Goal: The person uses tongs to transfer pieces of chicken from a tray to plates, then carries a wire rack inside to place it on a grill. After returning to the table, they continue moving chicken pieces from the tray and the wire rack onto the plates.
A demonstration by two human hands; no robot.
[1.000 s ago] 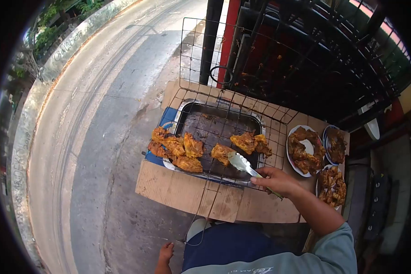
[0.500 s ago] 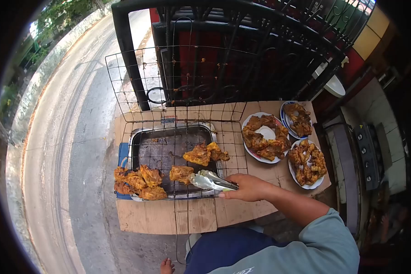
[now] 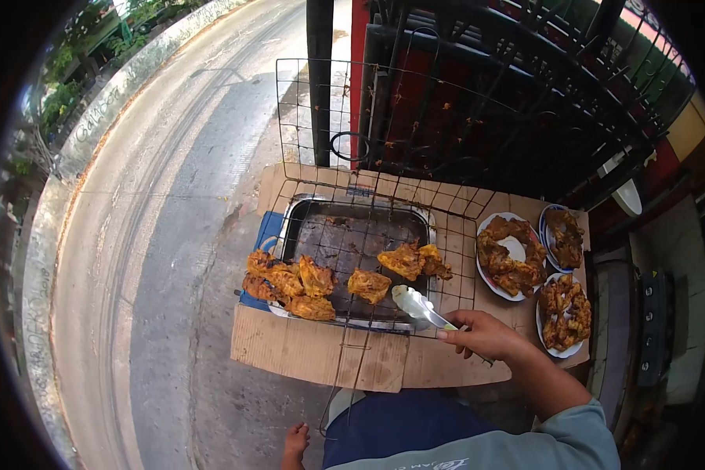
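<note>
My right hand (image 3: 481, 335) is closed round a pair of metal tongs (image 3: 423, 305), whose tips are over the front right of the wire grill basket (image 3: 456, 287). Just left of the tips lies a single piece of grilled chicken (image 3: 369, 287). Behind it sit more chicken pieces (image 3: 406, 261), and a cluster of chicken (image 3: 299, 283) rests on the left part of the grill. A metal tray (image 3: 321, 223) lies under the wires. Low beside my body hangs my left hand (image 3: 296, 439), holding nothing, fingers loosely apart, near the grill's wire handle.
Three plates of chicken stand on the right: a front plate (image 3: 573, 349), a middle plate (image 3: 486, 282) and a back plate (image 3: 547, 252). Cardboard (image 3: 313, 345) covers the table. The raised grill lid leans near a black gate (image 3: 517, 117). A road (image 3: 164, 235) runs along the left.
My right hand has drawn the tongs back to the right, away from the single chicken piece, which stays on the grill. The whole view has shifted, with the table now farther right.
</note>
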